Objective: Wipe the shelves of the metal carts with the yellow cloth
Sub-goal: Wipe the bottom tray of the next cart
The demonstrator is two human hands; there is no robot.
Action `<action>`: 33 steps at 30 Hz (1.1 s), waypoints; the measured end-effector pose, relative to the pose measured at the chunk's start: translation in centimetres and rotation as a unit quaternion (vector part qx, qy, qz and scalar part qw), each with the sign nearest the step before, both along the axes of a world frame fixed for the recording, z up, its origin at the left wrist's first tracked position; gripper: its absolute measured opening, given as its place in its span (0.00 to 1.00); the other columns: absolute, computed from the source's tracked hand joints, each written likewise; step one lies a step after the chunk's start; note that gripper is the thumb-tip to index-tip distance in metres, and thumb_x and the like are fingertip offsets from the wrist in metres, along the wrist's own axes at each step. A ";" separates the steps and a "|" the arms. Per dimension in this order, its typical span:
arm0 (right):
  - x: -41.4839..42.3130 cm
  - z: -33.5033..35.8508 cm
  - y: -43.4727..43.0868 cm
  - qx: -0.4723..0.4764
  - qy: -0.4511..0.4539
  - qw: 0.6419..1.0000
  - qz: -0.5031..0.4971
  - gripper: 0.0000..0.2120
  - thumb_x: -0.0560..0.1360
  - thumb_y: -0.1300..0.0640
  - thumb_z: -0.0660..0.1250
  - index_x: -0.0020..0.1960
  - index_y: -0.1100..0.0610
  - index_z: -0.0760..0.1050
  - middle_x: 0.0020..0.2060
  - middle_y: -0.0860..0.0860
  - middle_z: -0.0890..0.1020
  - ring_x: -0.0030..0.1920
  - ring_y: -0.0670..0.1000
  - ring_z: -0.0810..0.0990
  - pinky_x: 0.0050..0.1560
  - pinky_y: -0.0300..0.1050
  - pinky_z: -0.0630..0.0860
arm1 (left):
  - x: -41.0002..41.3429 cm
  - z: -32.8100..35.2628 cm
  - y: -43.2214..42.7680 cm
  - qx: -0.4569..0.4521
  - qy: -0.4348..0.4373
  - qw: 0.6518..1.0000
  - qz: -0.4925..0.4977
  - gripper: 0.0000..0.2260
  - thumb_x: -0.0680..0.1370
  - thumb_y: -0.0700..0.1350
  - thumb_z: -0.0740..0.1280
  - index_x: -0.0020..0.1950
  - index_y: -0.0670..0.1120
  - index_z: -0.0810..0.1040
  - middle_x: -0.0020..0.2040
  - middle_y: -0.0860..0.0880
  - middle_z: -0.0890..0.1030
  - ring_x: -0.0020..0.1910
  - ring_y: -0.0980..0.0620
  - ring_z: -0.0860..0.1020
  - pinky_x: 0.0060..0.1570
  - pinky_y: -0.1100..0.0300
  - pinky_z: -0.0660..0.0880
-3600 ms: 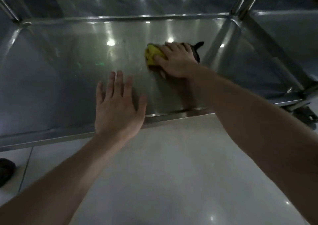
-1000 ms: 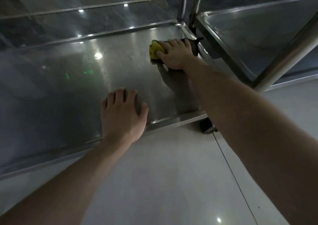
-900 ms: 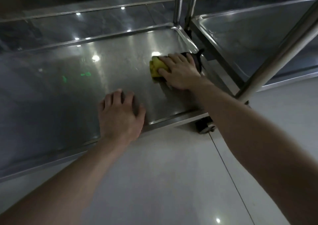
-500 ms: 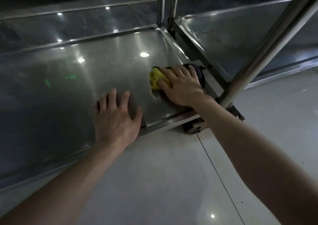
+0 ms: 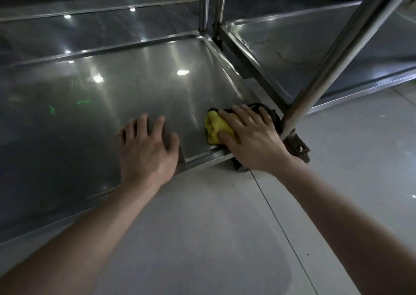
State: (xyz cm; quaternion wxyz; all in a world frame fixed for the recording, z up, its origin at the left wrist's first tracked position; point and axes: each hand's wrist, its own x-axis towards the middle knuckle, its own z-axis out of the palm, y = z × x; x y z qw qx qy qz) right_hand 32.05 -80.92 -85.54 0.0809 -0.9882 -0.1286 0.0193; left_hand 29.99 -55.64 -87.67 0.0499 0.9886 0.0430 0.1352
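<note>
The yellow cloth (image 5: 216,126), dark on its far side, lies bunched at the near right corner of the low metal cart shelf (image 5: 135,80). My right hand (image 5: 252,137) presses flat on the cloth, fingers spread over it. To its left, my left hand (image 5: 146,150) rests on the same shelf beside the front rim, palm down, its fingers slightly bent and holding nothing. Most of the cloth is hidden under my right hand.
A slanted metal post (image 5: 337,55) rises right beside my right hand, with a caster (image 5: 297,147) at its foot. A second cart's low shelf (image 5: 304,46) adjoins on the right. Two upright posts (image 5: 212,8) stand at the far corner. Pale floor tiles (image 5: 202,227) lie in front.
My right hand has dragged the cloth from the far right part of the shelf toward me to the near right corner. My left hand stayed near the front rim.
</note>
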 end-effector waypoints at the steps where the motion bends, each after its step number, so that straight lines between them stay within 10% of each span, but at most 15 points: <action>1: -1.3 0.0 -0.5 -0.009 0.003 1.000 0.002 0.33 0.84 0.30 0.43 0.86 0.39 0.51 0.85 0.49 0.59 0.86 0.54 0.52 0.84 0.63 0.43 | 0.0 0.0 0.0 -0.001 -0.003 1.000 -0.002 0.28 0.82 0.62 0.53 0.75 0.50 0.76 0.74 0.40 0.74 0.71 0.35 0.71 0.73 0.37 0.65; 12: 22.8 2.0 10.2 -0.029 0.095 0.992 -0.074 0.36 0.83 0.33 0.46 0.87 0.44 0.47 0.87 0.57 0.49 0.86 0.60 0.46 0.81 0.69 0.35 | 0.0 0.1 0.1 0.028 0.027 0.999 0.007 0.29 0.83 0.61 0.51 0.78 0.51 0.73 0.76 0.40 0.72 0.74 0.36 0.70 0.75 0.39 0.65; 22: 2.6 2.6 5.4 -0.135 0.014 0.980 -0.146 0.41 0.82 0.27 0.45 0.82 0.55 0.63 0.75 0.60 0.72 0.75 0.65 0.68 0.68 0.63 0.68 | 0.0 0.0 -0.1 0.001 0.010 1.000 0.006 0.26 0.83 0.58 0.54 0.76 0.50 0.76 0.73 0.39 0.75 0.72 0.34 0.71 0.73 0.37 0.66; 28: 2.7 1.3 4.2 0.028 0.017 0.999 -0.028 0.34 0.86 0.32 0.49 0.87 0.42 0.46 0.87 0.51 0.47 0.86 0.55 0.45 0.84 0.59 0.43 | 0.2 1.6 0.9 -0.040 0.071 0.996 -0.019 0.32 0.81 0.62 0.49 0.81 0.53 0.70 0.77 0.42 0.72 0.74 0.37 0.69 0.75 0.41 0.63; 33: 6.6 -1.1 13.4 0.045 -0.030 0.998 -0.017 0.31 0.88 0.40 0.46 0.88 0.47 0.45 0.86 0.58 0.52 0.86 0.60 0.49 0.84 0.60 0.47 | -1.6 1.5 6.5 -0.024 -0.013 0.999 -0.039 0.24 0.81 0.54 0.57 0.71 0.44 0.80 0.71 0.38 0.79 0.69 0.34 0.77 0.72 0.39 0.71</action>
